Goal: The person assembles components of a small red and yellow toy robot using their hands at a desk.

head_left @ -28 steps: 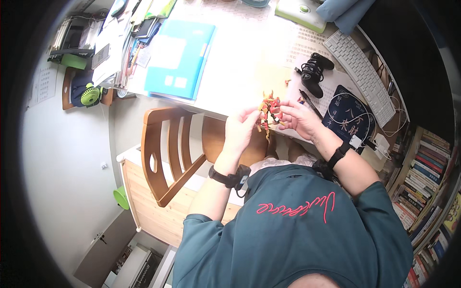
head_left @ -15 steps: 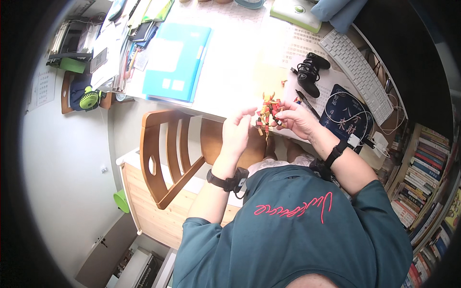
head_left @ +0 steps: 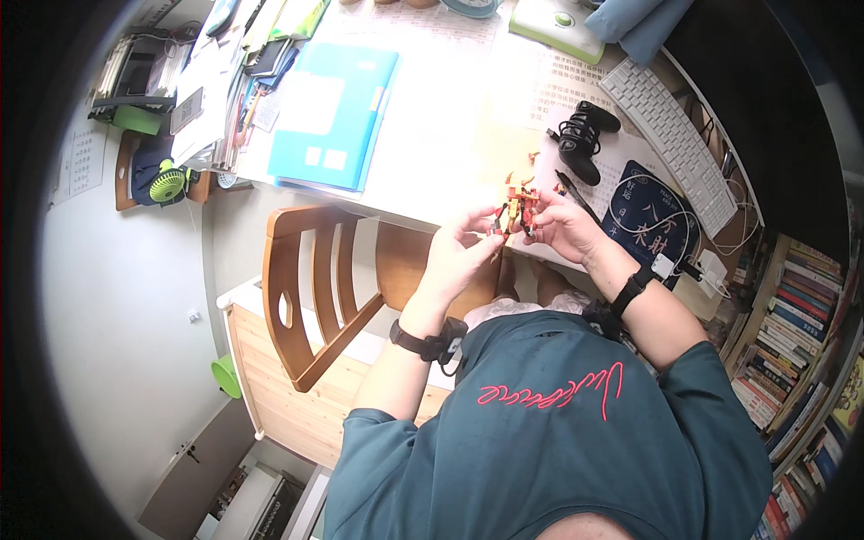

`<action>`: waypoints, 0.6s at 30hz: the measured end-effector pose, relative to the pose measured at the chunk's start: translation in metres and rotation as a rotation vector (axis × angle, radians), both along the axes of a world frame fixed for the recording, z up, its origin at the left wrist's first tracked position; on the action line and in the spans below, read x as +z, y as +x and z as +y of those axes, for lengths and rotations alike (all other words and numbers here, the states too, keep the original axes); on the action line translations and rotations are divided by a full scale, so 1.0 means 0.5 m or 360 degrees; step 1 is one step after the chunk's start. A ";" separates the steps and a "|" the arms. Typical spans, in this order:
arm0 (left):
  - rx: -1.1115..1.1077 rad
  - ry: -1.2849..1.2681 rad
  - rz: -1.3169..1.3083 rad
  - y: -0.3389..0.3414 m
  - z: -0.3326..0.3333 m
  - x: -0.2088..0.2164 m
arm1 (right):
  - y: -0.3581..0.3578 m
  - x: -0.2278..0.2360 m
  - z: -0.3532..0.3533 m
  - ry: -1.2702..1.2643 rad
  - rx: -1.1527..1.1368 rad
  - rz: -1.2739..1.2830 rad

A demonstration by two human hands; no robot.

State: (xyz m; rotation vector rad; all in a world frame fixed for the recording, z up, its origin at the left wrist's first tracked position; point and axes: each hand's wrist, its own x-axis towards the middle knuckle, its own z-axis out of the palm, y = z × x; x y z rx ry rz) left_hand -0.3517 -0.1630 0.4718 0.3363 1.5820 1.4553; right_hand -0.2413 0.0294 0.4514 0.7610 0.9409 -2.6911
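Strong light is spread over the desk (head_left: 432, 153) in the head view, with a folder (head_left: 333, 108) laid toward the left and a controller (head_left: 583, 144) and keyboard (head_left: 670, 126) toward the right. At the near edge a small red, yellow and black figure (head_left: 517, 209) is held up between both hands. Its left side is pinched by the left hand (head_left: 457, 250), thumb and fingers nearly closed; its other side is gripped by the bent fingers of the right hand (head_left: 569, 227), though the exact fingertip contact cannot be told. Since many thin pieces seem to be joined in it, a limb could be popped off if too hard a squeeze or twist were applied. A part let slip could be lost past the edge, toward the chair (head_left: 405, 261) or lap, because the hold is so near that edge. A red piece (head_left: 533, 157), lying just beyond the figure, could be knocked away by a careless knuckle and, being tiny, overlooked.
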 end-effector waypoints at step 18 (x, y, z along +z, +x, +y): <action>0.0071 0.0105 -0.0620 -0.025 0.005 0.008 | -0.010 -0.018 -0.010 0.0117 -0.0088 -0.0266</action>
